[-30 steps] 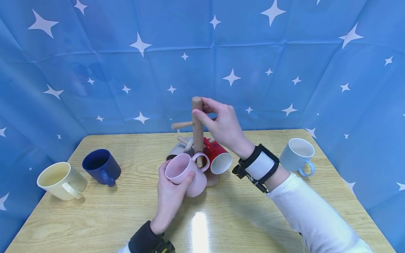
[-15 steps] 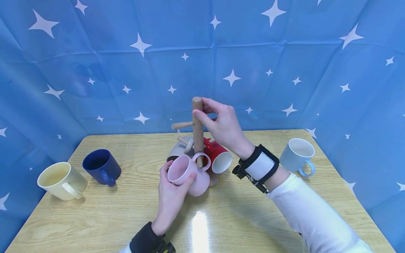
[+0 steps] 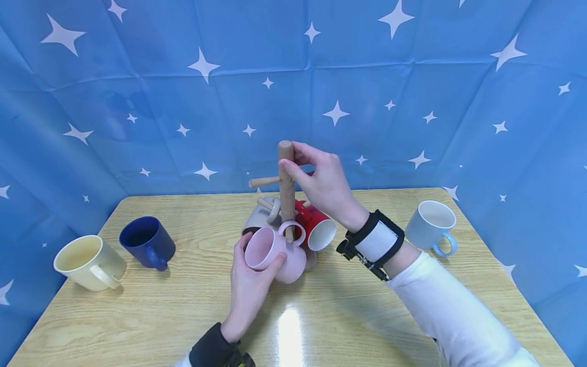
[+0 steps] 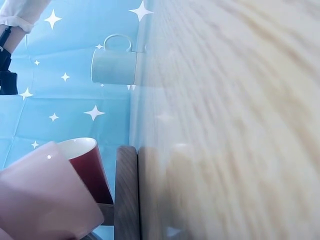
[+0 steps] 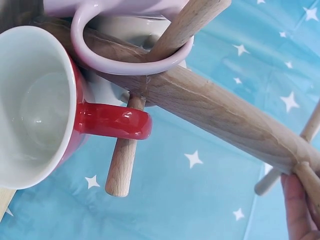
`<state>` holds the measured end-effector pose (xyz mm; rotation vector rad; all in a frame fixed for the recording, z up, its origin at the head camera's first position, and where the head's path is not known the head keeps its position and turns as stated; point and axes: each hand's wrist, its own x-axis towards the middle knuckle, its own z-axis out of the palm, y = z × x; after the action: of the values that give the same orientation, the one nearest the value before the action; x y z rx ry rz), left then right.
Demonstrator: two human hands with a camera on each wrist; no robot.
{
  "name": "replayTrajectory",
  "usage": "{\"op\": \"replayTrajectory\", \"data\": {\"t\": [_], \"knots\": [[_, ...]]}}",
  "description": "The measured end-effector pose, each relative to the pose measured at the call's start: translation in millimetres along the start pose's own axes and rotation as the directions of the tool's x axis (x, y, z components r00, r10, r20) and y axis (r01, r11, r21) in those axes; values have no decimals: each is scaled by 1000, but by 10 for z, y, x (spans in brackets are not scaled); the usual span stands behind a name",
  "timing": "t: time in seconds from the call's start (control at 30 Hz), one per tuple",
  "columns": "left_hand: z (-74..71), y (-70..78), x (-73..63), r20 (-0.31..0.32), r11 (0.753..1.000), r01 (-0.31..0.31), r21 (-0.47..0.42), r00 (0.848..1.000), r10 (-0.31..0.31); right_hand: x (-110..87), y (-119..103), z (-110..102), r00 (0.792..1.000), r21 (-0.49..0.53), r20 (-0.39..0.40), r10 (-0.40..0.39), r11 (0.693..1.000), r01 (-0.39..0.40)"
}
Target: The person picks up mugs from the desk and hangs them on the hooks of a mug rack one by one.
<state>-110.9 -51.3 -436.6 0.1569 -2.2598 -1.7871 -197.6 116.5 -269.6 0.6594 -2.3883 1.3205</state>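
My left hand grips a pink mug, its mouth tilted to the left. In the right wrist view the pink mug's handle loops around a wooden peg of the mug tree. Fingers and thumb of my right hand pinch the top of the tree's post. A red mug hangs by its handle on a lower right peg, mouth outward. Behind the pink mug, a light grey mug hangs on the left. An upper peg sticks out bare to the left.
On the table's left stand a cream mug and a dark blue mug. A pale blue mug stands on the right. A blue star-patterned cloth hangs behind the wooden table.
My left hand has shifted the pink mug slightly right and a little up, toward the post. The right hand stays on the mug tree's top.
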Motion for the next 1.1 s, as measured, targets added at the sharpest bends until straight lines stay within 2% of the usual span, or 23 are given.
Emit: {"op": "replayTrajectory", "data": {"t": [0.37, 0.67, 1.1], "knots": [[24, 4, 4, 35, 998, 15, 68, 999, -17, -7, 4, 0, 1000, 7, 7, 9, 1000, -9], [11, 15, 6, 79, 997, 30, 76, 996, -36, -4, 6, -2, 1000, 1, 6, 14, 1000, -14], [8, 21, -12, 67, 996, -29, 88, 997, 23, -52, 22, -84, 999, 46, 32, 31, 998, -33]]}}
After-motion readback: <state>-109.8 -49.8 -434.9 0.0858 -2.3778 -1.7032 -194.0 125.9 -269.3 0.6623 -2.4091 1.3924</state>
